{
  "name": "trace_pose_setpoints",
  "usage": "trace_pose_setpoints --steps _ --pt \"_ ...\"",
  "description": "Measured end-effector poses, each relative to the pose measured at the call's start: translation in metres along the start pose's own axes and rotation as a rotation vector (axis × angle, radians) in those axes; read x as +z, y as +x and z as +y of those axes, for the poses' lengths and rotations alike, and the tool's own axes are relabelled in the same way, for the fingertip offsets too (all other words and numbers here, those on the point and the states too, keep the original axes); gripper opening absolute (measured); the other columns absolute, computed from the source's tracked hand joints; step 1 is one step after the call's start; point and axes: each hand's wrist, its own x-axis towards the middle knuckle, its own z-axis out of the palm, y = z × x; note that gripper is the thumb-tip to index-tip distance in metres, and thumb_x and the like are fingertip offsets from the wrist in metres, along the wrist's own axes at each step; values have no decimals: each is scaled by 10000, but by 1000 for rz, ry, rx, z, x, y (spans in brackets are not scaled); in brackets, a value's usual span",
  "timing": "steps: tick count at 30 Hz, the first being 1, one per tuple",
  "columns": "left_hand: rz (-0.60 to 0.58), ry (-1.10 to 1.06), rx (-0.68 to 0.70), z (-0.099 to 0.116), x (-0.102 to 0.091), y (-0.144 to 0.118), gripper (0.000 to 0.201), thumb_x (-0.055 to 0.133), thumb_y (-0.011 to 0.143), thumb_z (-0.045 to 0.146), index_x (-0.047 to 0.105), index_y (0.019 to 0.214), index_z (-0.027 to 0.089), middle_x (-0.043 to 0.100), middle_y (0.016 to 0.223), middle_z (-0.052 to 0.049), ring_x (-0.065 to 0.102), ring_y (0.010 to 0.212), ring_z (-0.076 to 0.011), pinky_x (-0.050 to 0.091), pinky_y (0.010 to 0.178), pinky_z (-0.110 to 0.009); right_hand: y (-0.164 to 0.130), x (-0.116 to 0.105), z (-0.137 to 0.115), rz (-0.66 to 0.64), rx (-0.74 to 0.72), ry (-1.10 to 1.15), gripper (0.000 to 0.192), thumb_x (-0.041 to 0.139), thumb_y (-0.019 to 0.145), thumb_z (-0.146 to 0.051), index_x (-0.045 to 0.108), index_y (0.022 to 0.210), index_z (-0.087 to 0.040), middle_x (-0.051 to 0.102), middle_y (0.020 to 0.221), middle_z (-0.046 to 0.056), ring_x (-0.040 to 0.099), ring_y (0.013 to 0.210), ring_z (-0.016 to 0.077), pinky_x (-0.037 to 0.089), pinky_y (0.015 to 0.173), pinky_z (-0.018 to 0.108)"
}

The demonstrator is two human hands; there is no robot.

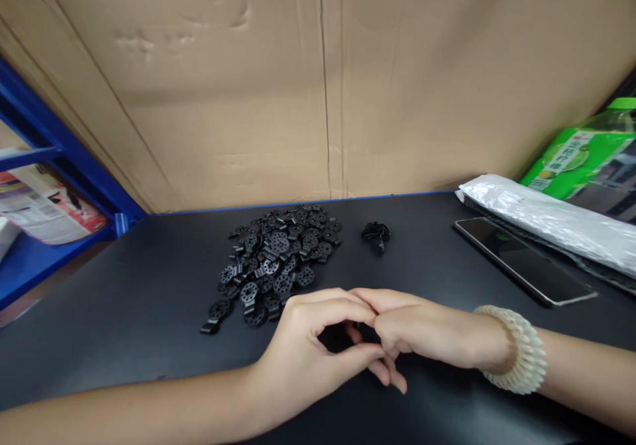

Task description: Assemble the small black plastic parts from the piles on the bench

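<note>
My left hand (311, 346) and my right hand (422, 336) meet fingertip to fingertip low over the black tabletop (149, 299). Their fingers are pinched together around something small and dark (355, 334), mostly hidden between them. My right wrist wears a cream coiled band (517, 359). Just beyond my left hand lies a pile of small black round plastic parts (278, 259) with holes and tabs. A separate small black cluster of parts (376, 234) sits alone to the right of the pile.
A dark phone (521, 259) lies flat at the right, beside a long silvery plastic bag (546, 220) and a green packet (576, 157). Cardboard sheets (318, 81) wall off the back. A blue shelf frame (59, 160) stands at the left.
</note>
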Motion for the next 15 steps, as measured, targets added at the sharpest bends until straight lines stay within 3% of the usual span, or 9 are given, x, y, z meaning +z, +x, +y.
trace_pose_setpoints --steps 5,10,13,15 --pt "-11 -27 -34 -1 0 2 167 715 670 -4 738 785 115 716 780 -64 648 613 -143 553 603 -234 -3 0 -3 36 -8 -94 235 425 545 -132 466 774 -165 499 621 -49 472 478 64 362 438 160" --pt "16 -47 -52 -3 1 1 202 665 643 -20 728 774 121 710 753 -52 655 609 -146 566 594 -241 -3 2 -2 51 -15 -46 275 421 513 -111 481 776 -164 476 646 -52 424 463 52 314 423 169" --pt "95 -122 -165 -4 1 -1 173 629 680 11 696 777 138 717 798 -49 698 714 -175 596 629 -255 -2 3 1 68 -13 13 330 396 493 -97 491 803 -161 445 523 -73 351 419 48 244 391 158" --pt "115 -186 -219 -4 1 -2 163 618 712 26 681 806 144 719 847 -50 707 756 -177 605 648 -257 -3 0 1 40 -23 56 353 400 505 -78 497 834 -161 468 535 -67 391 443 57 281 401 149"
